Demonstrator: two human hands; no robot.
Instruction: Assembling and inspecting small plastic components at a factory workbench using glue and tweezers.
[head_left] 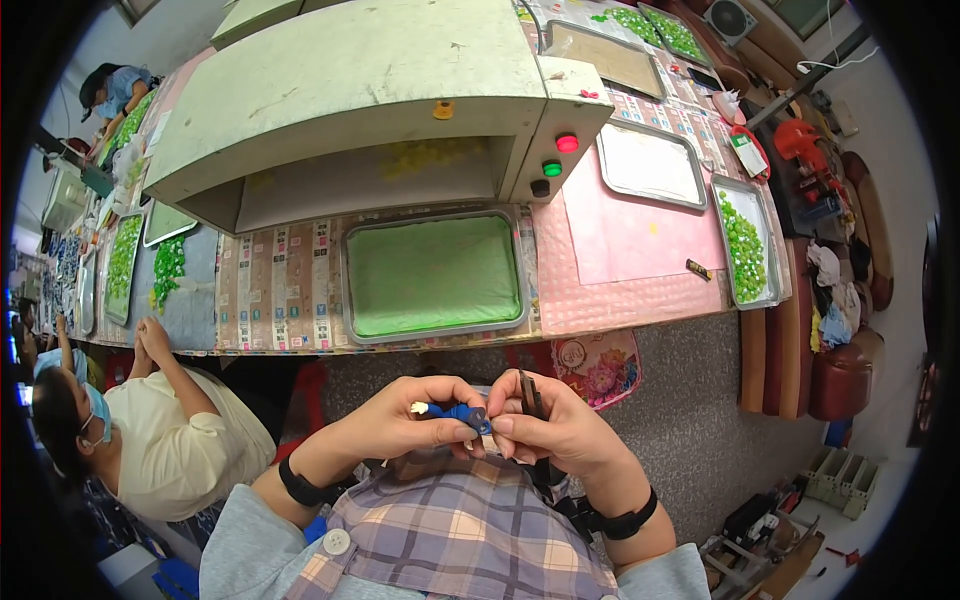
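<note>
Both hands meet in front of my plaid apron (450,520). My left hand (395,420) pinches a small blue figure-like piece (458,411) between thumb and fingers; a pale yellowish tip sticks out at its left end. My right hand (565,430) is closed at the piece's right end, its thumb and fingertips close against it. A slim dark tool (531,396), possibly tweezers, stands up between the right fingers. The fingers hide its lower end. Each wrist wears a black band.
Ahead, a table carries a large pale-green box machine (350,110) with an open front slot and a green-lined tray (435,272). Trays of green pieces (742,245) stand at right and far left. A masked person (180,430) sits close on my left; another works farther back.
</note>
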